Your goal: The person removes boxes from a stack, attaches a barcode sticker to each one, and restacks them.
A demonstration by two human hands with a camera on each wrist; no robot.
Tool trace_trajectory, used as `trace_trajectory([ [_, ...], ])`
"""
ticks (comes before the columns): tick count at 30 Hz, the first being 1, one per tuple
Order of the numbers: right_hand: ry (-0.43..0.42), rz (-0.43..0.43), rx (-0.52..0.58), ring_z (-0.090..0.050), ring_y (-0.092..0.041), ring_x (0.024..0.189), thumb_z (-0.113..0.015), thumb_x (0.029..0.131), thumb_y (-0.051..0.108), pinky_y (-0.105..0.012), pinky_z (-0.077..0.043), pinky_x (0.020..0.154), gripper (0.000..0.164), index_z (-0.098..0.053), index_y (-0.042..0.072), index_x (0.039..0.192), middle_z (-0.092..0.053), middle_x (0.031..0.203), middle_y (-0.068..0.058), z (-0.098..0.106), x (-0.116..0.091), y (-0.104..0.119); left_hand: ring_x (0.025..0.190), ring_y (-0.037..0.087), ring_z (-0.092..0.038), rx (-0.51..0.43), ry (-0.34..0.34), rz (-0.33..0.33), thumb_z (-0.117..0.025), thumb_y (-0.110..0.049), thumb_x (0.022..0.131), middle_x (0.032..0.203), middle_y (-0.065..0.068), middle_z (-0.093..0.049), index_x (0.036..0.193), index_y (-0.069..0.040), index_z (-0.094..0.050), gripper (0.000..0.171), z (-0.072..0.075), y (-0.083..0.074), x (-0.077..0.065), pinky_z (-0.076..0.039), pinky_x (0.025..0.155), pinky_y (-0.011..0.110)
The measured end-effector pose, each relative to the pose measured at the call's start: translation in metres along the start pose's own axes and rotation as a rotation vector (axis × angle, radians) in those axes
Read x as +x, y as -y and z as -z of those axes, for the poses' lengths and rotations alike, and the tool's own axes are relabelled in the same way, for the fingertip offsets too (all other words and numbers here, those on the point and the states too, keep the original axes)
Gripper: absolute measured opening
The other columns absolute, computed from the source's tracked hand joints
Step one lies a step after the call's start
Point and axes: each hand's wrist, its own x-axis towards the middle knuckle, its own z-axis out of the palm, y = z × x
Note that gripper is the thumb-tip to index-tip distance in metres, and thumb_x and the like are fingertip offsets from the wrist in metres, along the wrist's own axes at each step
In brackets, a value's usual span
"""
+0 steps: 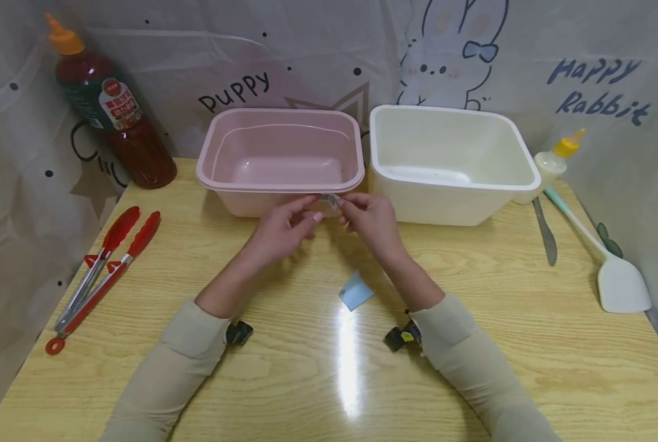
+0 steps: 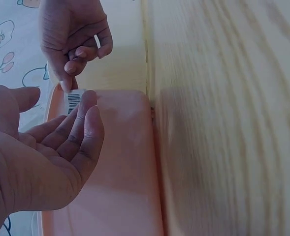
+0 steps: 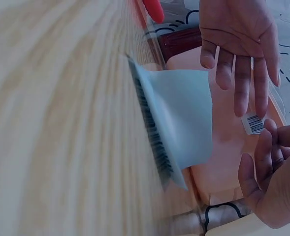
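A small white barcode sticker (image 1: 329, 199) is at the upper front wall of the pink plastic bin (image 1: 279, 186), just under its rim. My right hand (image 1: 372, 221) pinches the sticker's right end at the fingertips. From the other side, my left hand (image 1: 282, 233) reaches to it with fingers extended and thumb apart. In the left wrist view the black bars of the sticker (image 2: 73, 102) show between both hands' fingertips. The right wrist view has the sticker (image 3: 254, 124) against the pink wall. On the table below lies a creased light blue piece of paper (image 1: 355, 291).
A cream bin (image 1: 434, 202) stands right of the pink one. Red-tipped tongs (image 1: 99, 276) and a large sauce bottle (image 1: 113, 120) are at left. At right are a small yellow-capped bottle (image 1: 551, 162), a knife (image 1: 544, 233) and a white spatula (image 1: 622, 282). Printed sheeting lines the back.
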Motion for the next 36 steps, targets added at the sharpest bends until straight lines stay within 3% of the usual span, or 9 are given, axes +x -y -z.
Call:
trace_trajectory([
  [5, -0.015, 0.041, -0.038, -0.063, -0.018, 0.061, -0.066, 0.097, 0.014, -0.033, -0.059, 0.059, 0.020, -0.077, -0.002, 0.104, -0.069, 0.071, -0.010, -0.0037, -0.0004, 0.0003, 0.092, 0.026, -0.075, 0.009, -0.001, -0.006, -0.056, -0.033, 0.105, 0.123, 0.011, -0.073, 0.154, -0.019, -0.046, 0.052, -0.0012, 0.0010, -0.0001, -0.053, 0.064, 0.029],
  [8, -0.027, 0.063, -0.065, -0.063, -0.020, 0.059, -0.066, 0.097, 0.014, -0.041, -0.060, 0.062, 0.019, -0.077, -0.001, 0.101, -0.068, 0.069, -0.011, -0.0057, -0.0007, 0.0022, 0.093, 0.026, -0.075, 0.007, 0.003, 0.000, -0.056, -0.033, 0.105, 0.124, 0.011, -0.073, 0.154, -0.018, -0.045, 0.052, -0.0012, 0.0025, 0.0001, -0.053, 0.065, 0.029],
  [19, -0.045, 0.076, -0.104, -0.065, -0.029, 0.060, -0.066, 0.097, 0.014, -0.050, -0.060, 0.065, 0.018, -0.077, -0.001, 0.097, -0.069, 0.070, -0.016, -0.0086, -0.0005, 0.0043, 0.093, 0.024, -0.075, 0.006, 0.001, -0.012, -0.057, -0.032, 0.105, 0.124, 0.011, -0.073, 0.154, -0.023, -0.045, 0.051, -0.0009, 0.0029, 0.0001, -0.054, 0.065, 0.029],
  [24, -0.024, 0.075, -0.093, -0.064, -0.023, 0.059, -0.067, 0.097, 0.017, -0.044, -0.060, 0.063, 0.020, -0.077, 0.000, 0.099, -0.069, 0.069, -0.013, -0.0082, -0.0001, 0.0033, 0.092, 0.025, -0.075, 0.012, 0.001, -0.009, -0.057, -0.033, 0.105, 0.124, 0.010, -0.073, 0.154, -0.026, -0.045, 0.051, -0.0008, 0.0030, -0.0007, -0.054, 0.066, 0.030],
  [30, 0.029, -0.054, 0.053, -0.060, -0.010, 0.064, -0.067, 0.098, 0.021, -0.021, -0.053, 0.057, 0.025, -0.075, 0.000, 0.108, -0.065, 0.070, -0.002, -0.0027, 0.0004, 0.0004, 0.092, 0.024, -0.074, 0.012, 0.002, 0.002, -0.055, -0.036, 0.105, 0.118, 0.013, -0.074, 0.154, -0.028, -0.045, 0.051, -0.0020, 0.0027, 0.0012, -0.054, 0.063, 0.031],
  [36, 0.036, -0.110, 0.128, -0.058, -0.006, 0.062, -0.067, 0.098, 0.023, -0.017, -0.051, 0.056, 0.029, -0.073, -0.002, 0.110, -0.063, 0.069, 0.001, 0.0000, -0.0008, 0.0013, 0.091, 0.028, -0.073, -0.007, 0.004, 0.005, -0.056, -0.036, 0.105, 0.112, 0.014, -0.075, 0.154, -0.028, -0.045, 0.051, -0.0036, 0.0022, 0.0029, -0.053, 0.061, 0.031],
])
